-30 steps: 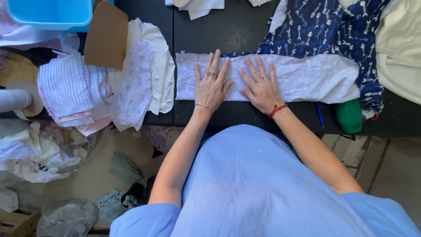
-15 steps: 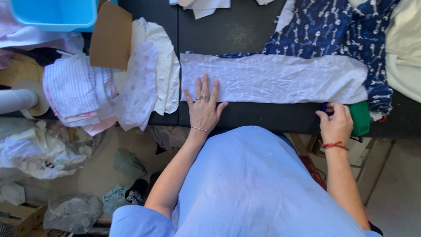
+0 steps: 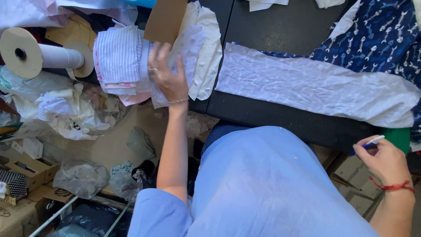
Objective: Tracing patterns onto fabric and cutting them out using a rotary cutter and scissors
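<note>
Left hand (image 3: 169, 79) spread flat on stacked fabric pieces (image 3: 127, 61); right hand (image 3: 383, 160) pinching what seems a pen (image 3: 369, 143), long white strip (image 3: 315, 85) lying crosswise between them.

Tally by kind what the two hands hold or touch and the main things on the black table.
Fabric stack under left hand: 1
Pen in right hand: 1
Long white cloth strip: 1
Navy patterned fabric: 1
Cardboard piece: 1
Total: 5
</note>
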